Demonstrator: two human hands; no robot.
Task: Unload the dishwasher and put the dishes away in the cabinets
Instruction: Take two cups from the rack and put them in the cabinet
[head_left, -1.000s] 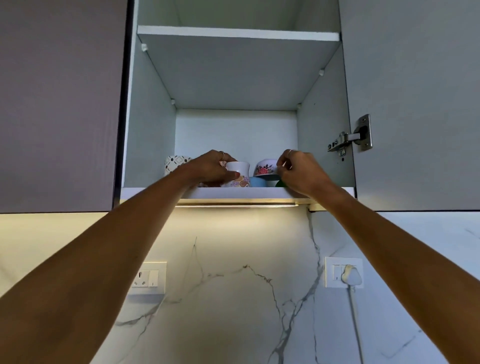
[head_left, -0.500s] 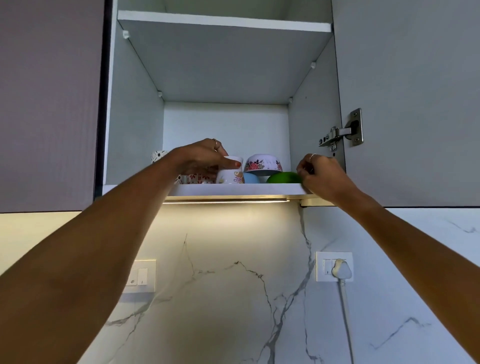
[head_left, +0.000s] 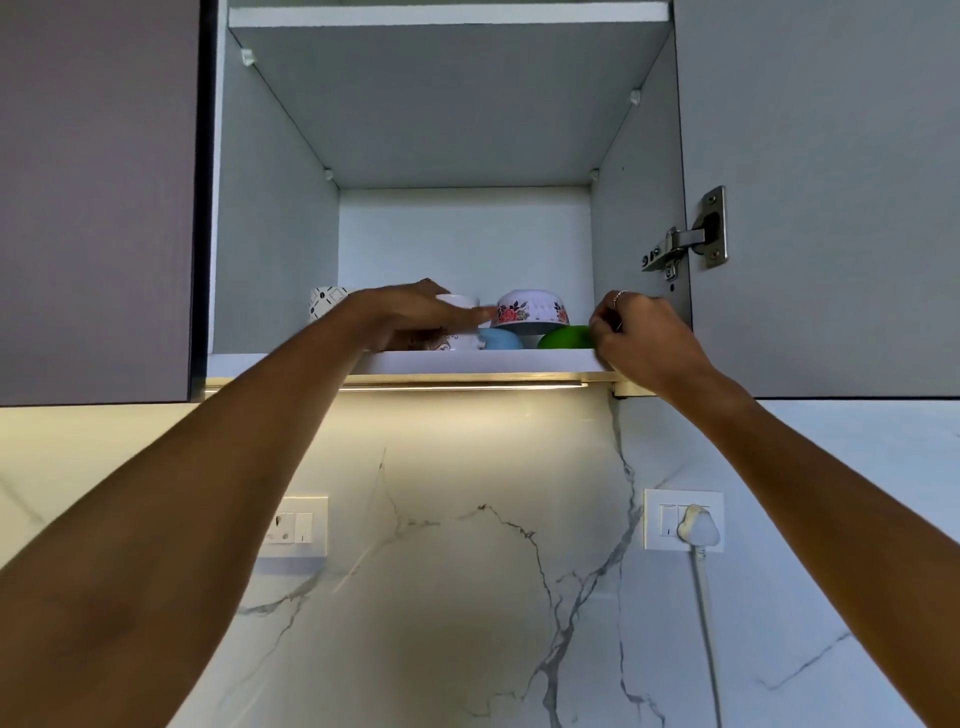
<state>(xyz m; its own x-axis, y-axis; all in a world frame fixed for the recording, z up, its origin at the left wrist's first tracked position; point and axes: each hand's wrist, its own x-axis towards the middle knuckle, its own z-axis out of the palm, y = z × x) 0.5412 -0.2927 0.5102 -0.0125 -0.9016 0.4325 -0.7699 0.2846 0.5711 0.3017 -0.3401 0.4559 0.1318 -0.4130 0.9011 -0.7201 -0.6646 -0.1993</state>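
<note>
- The left hand (head_left: 415, 317) lies over a white cup (head_left: 460, 302) on the shelf (head_left: 488, 360), fingers curled about it. The cup now sits further back than half a second ago — it is being set among the others.
- The right hand (head_left: 641, 332) has slid to the shelf's right end and its curled fingers touch the green bowl (head_left: 563, 338); whether they grip it cannot be told.
- The floral bowl (head_left: 532, 312) sits upturned on the blue one (head_left: 498, 340).
- Judged from this, the placing is nearly done.
</note>
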